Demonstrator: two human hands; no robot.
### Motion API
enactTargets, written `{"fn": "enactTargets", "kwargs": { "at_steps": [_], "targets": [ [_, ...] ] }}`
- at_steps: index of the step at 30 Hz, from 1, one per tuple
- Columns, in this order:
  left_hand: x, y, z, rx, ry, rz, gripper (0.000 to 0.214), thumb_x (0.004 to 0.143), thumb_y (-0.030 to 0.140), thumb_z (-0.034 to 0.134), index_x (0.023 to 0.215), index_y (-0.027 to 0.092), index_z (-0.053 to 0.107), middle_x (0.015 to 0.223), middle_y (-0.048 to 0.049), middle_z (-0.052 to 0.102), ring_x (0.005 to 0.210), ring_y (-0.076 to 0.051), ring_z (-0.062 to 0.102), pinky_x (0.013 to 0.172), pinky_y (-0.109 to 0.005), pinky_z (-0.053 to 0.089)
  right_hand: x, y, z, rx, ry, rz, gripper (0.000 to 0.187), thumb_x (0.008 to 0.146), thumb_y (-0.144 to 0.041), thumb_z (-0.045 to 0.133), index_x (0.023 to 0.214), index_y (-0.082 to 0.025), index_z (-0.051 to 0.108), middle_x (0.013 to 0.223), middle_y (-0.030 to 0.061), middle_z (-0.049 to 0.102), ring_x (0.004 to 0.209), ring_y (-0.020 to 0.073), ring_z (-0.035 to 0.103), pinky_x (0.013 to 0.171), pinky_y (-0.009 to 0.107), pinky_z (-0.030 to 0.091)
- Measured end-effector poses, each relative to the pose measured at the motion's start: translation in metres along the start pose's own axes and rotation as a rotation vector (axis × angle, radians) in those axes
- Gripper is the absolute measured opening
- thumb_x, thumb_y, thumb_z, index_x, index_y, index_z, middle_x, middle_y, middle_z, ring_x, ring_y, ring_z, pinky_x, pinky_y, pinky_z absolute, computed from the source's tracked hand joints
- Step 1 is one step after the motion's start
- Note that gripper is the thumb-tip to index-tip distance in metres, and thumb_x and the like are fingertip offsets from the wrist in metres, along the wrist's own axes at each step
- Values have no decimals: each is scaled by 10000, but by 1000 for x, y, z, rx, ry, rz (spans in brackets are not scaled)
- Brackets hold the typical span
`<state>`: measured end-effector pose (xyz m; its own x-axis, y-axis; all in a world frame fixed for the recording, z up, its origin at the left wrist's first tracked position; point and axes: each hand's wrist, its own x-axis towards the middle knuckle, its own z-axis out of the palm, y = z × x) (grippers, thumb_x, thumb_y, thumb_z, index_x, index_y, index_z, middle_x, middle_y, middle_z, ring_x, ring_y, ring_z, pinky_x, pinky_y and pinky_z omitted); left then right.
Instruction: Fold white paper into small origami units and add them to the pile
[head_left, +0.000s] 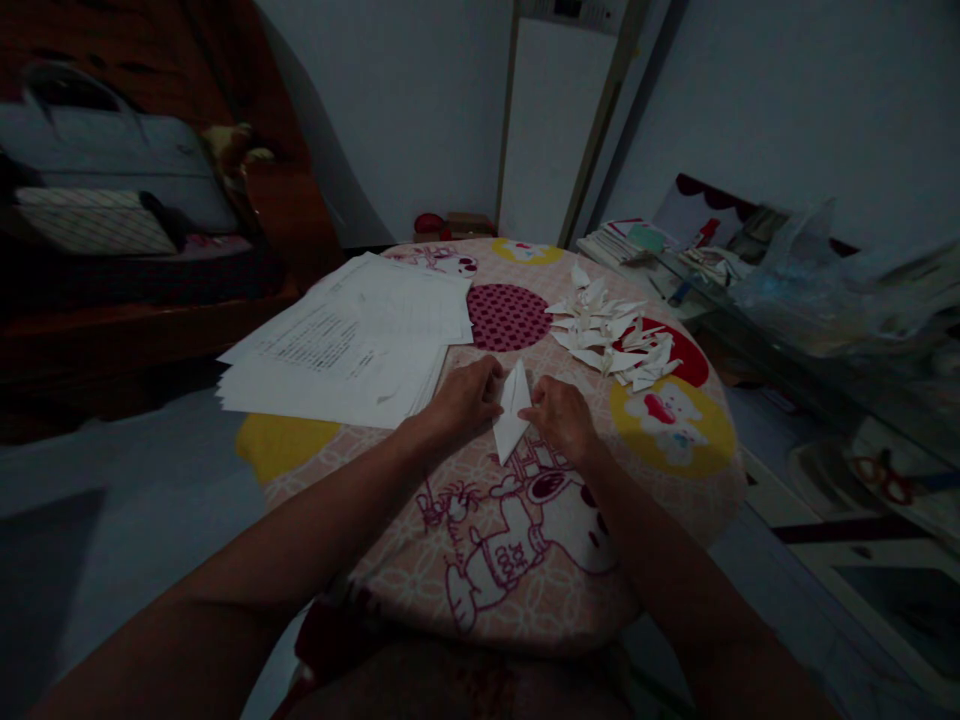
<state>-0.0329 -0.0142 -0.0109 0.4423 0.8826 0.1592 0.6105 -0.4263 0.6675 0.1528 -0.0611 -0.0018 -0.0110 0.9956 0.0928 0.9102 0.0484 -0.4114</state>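
A small piece of white paper folded into a narrow diamond (513,412) lies on the cloth-covered round table, its long points facing toward and away from me. My left hand (469,393) is at its left edge, fingers curled and the thumb touching the paper. On the opposite edge, my right hand (561,412) has its fingers bent in, with the thumb on the paper. Both hands pinch the folded paper from the sides. Beyond my right hand lies a pile of folded white paper cranes (611,335).
A stack of printed paper sheets (352,345) covers the table's left side. The patterned tablecloth (555,610) drapes over the round edge. At right stands a glass-topped table with a clear plastic bag (795,265) and red-handled scissors (885,478). A grey bag (150,150) rests on the wooden seat at left.
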Motion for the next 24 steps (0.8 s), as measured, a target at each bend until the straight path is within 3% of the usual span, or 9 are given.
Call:
{"fn": "enactTargets", "kwargs": {
  "at_steps": [2, 7, 9, 15, 18, 24],
  "targets": [
    [-3, 1, 4, 103, 46, 24, 322, 694, 94, 710, 990, 166, 605, 882, -43, 668, 779, -182, 597, 705, -308, 446, -2, -4, 1, 42, -11, -8, 133, 785, -209, 749, 905, -171, 708, 886, 80, 755, 814, 203, 673, 754, 299, 488],
    [-19, 4, 11, 242, -5, 126, 95, 839, 168, 644, 934, 165, 646, 939, -80, 646, 840, -211, 614, 765, -339, 483, 2, -9, 3, 257, -56, 33, 99, 756, -93, 718, 838, -138, 751, 872, 97, 775, 818, 190, 712, 749, 254, 509],
    [-28, 7, 13, 262, -20, 183, 103, 870, 214, 651, 953, 155, 667, 1014, -109, 650, 917, -238, 624, 810, -361, 511, 6, -8, 3, 337, -71, 85, 104, 758, -103, 720, 852, -130, 756, 812, 74, 767, 730, 172, 707, 671, 232, 503],
    [-46, 8, 23, 250, -27, 316, 186, 884, 82, 575, 1025, 139, 681, 1183, -146, 668, 1106, -254, 618, 973, -384, 535, 24, -5, 2, 598, -202, 283, 118, 863, -118, 585, 811, -120, 690, 545, -11, 624, 382, 95, 525, 368, 188, 339],
    [-51, 3, 29, 252, -13, 355, 271, 879, 61, 558, 1112, 148, 666, 1237, -145, 663, 1152, -255, 616, 996, -393, 540, 34, -5, 2, 708, -247, 308, 229, 915, -141, 518, 711, -138, 622, 500, -11, 588, 353, 99, 509, 330, 192, 311],
    [-55, 0, 32, 263, -3, 423, 358, 944, 105, 490, 1271, 152, 629, 1274, -152, 656, 1182, -252, 608, 1017, -411, 531, 52, -10, 0, 730, -325, 441, 291, 921, -149, 513, 635, -156, 564, 452, 11, 566, 371, 127, 527, 388, 222, 412]
  ]
}}
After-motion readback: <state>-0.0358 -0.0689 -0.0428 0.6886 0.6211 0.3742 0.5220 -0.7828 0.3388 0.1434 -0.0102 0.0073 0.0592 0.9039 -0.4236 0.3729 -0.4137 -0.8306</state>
